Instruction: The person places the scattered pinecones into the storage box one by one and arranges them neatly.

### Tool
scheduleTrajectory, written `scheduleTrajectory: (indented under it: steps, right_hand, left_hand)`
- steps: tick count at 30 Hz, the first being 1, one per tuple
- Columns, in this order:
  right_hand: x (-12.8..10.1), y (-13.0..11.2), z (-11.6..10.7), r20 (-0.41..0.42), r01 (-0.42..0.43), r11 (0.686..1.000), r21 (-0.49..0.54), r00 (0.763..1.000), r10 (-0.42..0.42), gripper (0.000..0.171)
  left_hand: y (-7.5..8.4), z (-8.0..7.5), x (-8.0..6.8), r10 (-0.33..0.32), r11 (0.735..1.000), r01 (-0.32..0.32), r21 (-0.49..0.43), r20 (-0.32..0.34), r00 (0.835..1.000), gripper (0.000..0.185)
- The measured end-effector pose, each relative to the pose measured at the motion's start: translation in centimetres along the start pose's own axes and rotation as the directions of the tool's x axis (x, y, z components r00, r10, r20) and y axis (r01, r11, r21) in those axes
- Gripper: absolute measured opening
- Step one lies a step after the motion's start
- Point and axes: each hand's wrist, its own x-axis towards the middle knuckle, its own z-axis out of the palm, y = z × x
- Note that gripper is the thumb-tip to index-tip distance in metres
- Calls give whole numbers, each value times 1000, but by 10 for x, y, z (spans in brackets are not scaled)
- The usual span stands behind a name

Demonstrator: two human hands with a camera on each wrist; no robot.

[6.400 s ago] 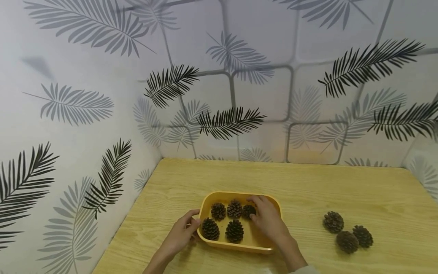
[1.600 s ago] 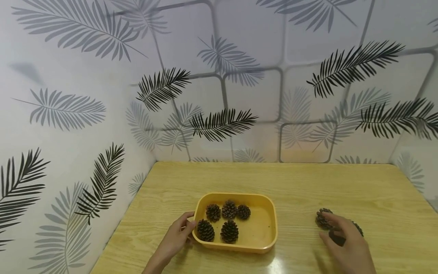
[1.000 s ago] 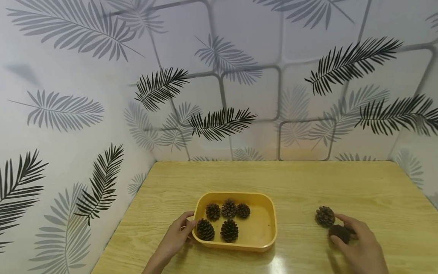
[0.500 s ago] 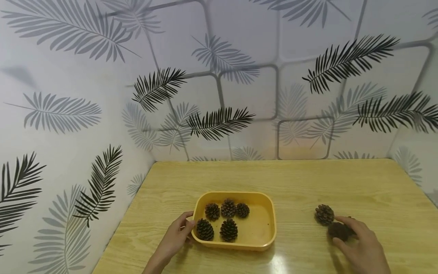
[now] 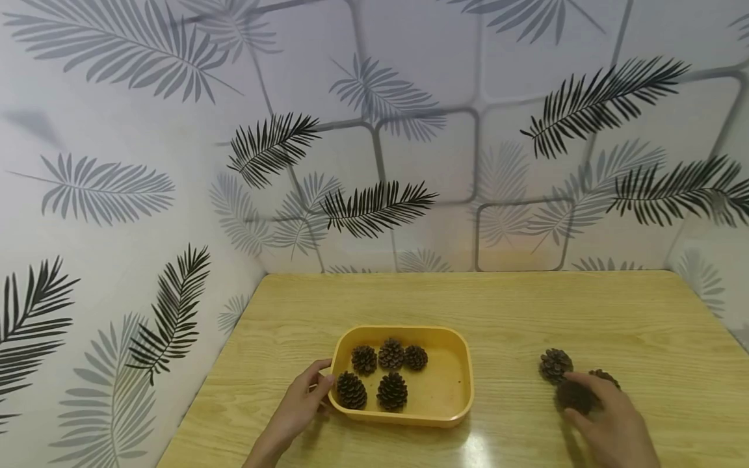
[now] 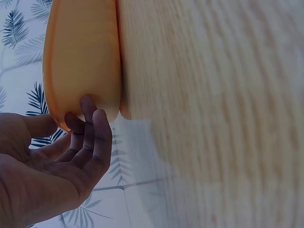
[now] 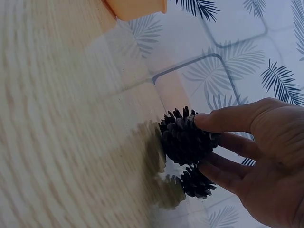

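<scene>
1. A dark pine cone point(image 5: 572, 395) was pinched between the thumb and fingers of the right hand point(image 5: 614, 429), just above the wooden table point(image 5: 526, 305).
2. Two more pine cones lay close by: one point(image 5: 554, 364) just beyond the fingertips, another point(image 5: 605, 378) partly hidden behind the fingers.
3. The left hand point(image 5: 298, 409) was held against the near left corner of the yellow tray point(image 5: 456, 396), its fingers loosely curved and touching the outer wall, with the thumb at the rim.
4. Five pine cones point(image 5: 386, 374) were seen inside the tray, just beside the left hand and well apart from the right.
5. Bare tabletop lay between the tray and the right hand.
</scene>
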Motion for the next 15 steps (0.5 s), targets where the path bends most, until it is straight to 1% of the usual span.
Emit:
scheduleTrajectory:
  steps: [2, 7, 11, 15]
  right_hand:
    - [0, 1, 0, 49, -34, 999, 2, 998, 34, 59]
    - [1, 3, 3, 84, -38, 999, 4, 996, 37, 59]
    - [2, 3, 6, 95, -44, 999, -6, 994, 45, 58]
    - [1, 4, 9, 85, -32, 999, -26, 996, 34, 57]
  left_hand:
    - [0, 0, 0, 3, 1000, -3, 3, 1, 1000, 47]
    - [1, 0, 0, 4, 1000, -4, -1, 0, 1000, 47]
    - [1, 1, -1, -2, 1000, 2, -6, -2, 1000, 47]
    - [-1, 1, 0, -2, 1000, 2, -1, -5, 1000, 46]
